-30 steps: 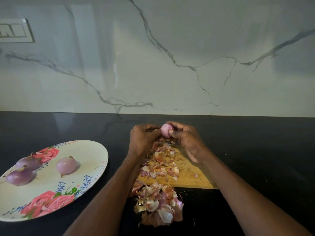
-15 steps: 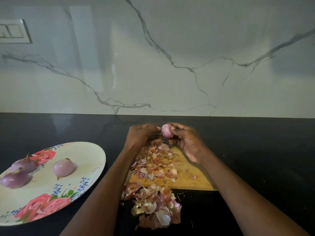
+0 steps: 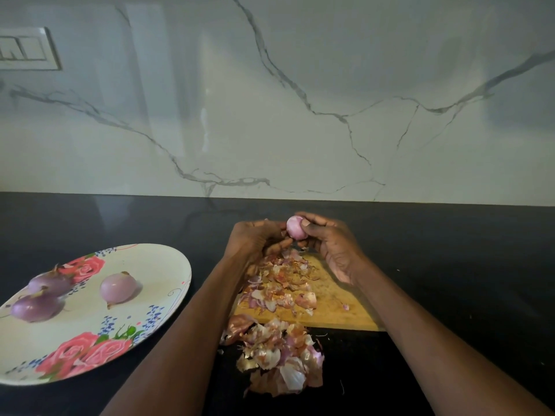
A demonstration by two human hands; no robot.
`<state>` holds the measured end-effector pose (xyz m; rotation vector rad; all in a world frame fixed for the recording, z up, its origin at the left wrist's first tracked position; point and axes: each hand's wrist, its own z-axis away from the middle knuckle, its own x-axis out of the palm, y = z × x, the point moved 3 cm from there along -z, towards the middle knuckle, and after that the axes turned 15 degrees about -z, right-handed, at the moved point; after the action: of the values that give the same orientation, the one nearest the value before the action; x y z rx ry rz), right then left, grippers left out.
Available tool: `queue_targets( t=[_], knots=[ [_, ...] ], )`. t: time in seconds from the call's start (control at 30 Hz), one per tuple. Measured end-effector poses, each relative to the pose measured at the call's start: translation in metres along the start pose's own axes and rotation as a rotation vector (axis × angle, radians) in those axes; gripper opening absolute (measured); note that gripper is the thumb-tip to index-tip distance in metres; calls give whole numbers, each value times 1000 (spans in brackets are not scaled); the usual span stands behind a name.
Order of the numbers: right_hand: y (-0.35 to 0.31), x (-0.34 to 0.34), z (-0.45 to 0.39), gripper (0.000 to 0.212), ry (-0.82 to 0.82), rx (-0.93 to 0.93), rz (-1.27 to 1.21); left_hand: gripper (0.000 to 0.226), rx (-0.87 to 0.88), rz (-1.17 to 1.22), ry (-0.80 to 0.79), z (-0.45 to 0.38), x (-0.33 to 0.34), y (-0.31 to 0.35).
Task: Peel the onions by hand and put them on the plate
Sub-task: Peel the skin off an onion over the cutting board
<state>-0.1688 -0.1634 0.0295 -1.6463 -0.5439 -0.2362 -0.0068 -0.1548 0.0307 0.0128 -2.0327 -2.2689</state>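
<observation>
- The small pink onion is held up over the far end of the wooden cutting board, pinched by the right hand between thumb and curled fingers. It looks smooth and nearly bare, so it could squirt out of that pinch and roll across the black counter.
- The left hand has its fingers curled in against the onion's left side, apparently picking at a scrap of skin. Whether it really grips skin is hidden. A hard tug could tear away good flesh, or knock the onion loose.
- Loose peels cover the board and a second heap lies on the counter at its near edge. A dropped onion would land among them and pick up scraps.
- The floral plate sits well to the left, with three peeled onions on it. Carrying this one over means crossing open counter. Set down carelessly, it could roll on the shallow plate and bump the others.
</observation>
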Motion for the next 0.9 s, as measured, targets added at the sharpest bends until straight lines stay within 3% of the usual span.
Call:
queue_targets(
  t=[0.37, 0.5, 0.7, 0.77, 0.9],
  knots=[
    [4, -6, -4, 26, 24, -23, 85, 1, 18, 32, -32, 6, 3, 3],
    [0, -2, -2, 21, 17, 4, -14, 15, 57, -18, -3, 3, 0, -2],
    [-3, 1, -1, 20, -11, 25, -46, 11, 68, 14, 13, 2, -1, 1],
    [-3, 0, -1, 18, -7, 17, -34, 7, 66, 35, -15, 5, -1, 3],
    [-6, -3, -2, 15, 26, -7, -39, 23, 103, -11, -89, 9, 2, 6]
  ],
)
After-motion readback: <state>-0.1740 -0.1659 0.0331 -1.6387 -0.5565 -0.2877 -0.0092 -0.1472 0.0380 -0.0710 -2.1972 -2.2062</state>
